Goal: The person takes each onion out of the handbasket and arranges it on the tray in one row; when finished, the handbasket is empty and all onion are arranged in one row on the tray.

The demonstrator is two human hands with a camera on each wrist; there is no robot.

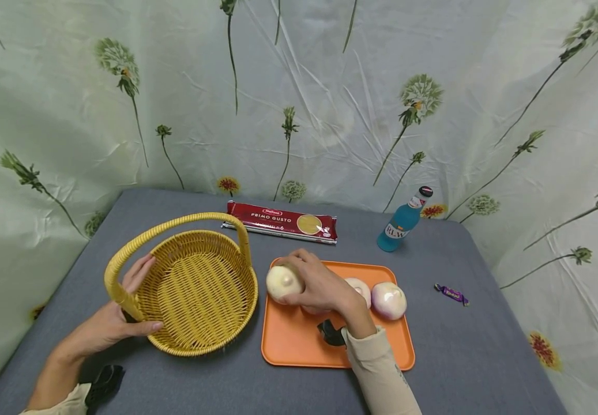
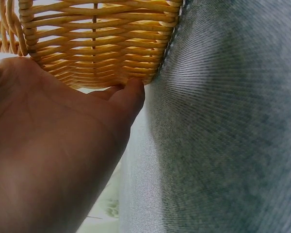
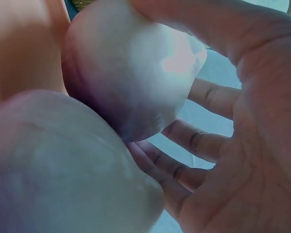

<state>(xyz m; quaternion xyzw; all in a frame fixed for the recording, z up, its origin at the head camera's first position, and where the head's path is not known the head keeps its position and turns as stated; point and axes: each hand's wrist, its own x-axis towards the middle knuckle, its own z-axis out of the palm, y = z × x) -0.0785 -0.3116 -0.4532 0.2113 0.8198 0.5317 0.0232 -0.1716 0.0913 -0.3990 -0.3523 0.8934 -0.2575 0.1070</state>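
My right hand [image 1: 322, 285] grips a pale onion [image 1: 283, 282] over the left part of an orange tray [image 1: 304, 349]. In the right wrist view the thumb lies along the held onion [image 3: 131, 73], the fingers behind it, and another onion [image 3: 63, 170] sits close by. On the tray are a white-and-purple onion [image 1: 389, 301], a pale one [image 1: 359, 290] partly behind my wrist, and another mostly hidden under the hand. My left hand [image 1: 117, 314], fingers fairly straight and spread, rests against the left side of a yellow wicker basket [image 1: 249, 294], around its handle base. Nothing lies inside the basket.
A red biscuit packet [image 1: 283, 222] lies behind the basket and tray. A blue bottle [image 1: 401, 222] stands at the back right. To the right of the tray lies a purple-wrapped candy [image 1: 451, 294]. A flowered curtain [image 1: 330, 115] hangs behind the grey tabletop [image 1: 465, 357].
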